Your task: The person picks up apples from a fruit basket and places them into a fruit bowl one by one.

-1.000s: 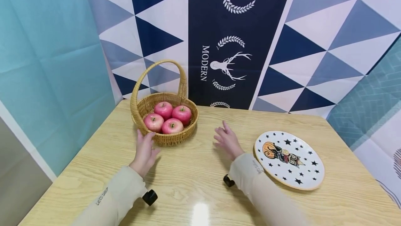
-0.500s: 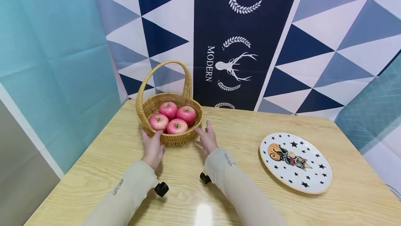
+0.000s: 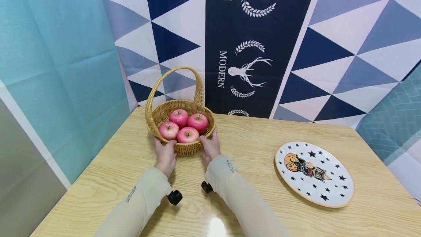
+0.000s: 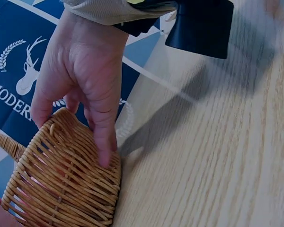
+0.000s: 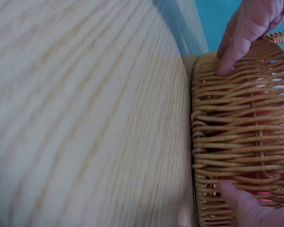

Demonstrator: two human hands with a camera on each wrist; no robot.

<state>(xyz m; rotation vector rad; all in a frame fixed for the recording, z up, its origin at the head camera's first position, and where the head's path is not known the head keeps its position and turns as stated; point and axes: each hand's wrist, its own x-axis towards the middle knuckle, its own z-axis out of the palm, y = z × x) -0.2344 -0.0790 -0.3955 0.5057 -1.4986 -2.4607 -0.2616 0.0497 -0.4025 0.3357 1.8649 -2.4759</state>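
A wicker basket (image 3: 187, 150) with a tall arched handle holds several pink-red apples (image 3: 188, 134). My left hand (image 3: 165, 157) grips its near left side, thumb over the rim. At the near right my right hand (image 3: 211, 147) holds the rim in the same way. Across the basket in the left wrist view, the right hand (image 4: 87, 61) has its thumb over the rim and a finger down the woven side. In the right wrist view, fingers of the left hand (image 5: 248, 26) press the far end of the wickerwork. The apples hide the basket's inner floor.
A white oval plate (image 3: 312, 189) with black stars and a cat-and-pumpkin picture lies on the right of the wooden table (image 3: 250, 164). Behind the basket hangs a patterned cloth (image 3: 250, 94); a light blue cloth (image 3: 75, 83) borders the left.
Both hands have closed in on the basket and now grip its near sides; the right hand came leftward from beside the plate. The basket appears to stay in place while the view shifts slightly.
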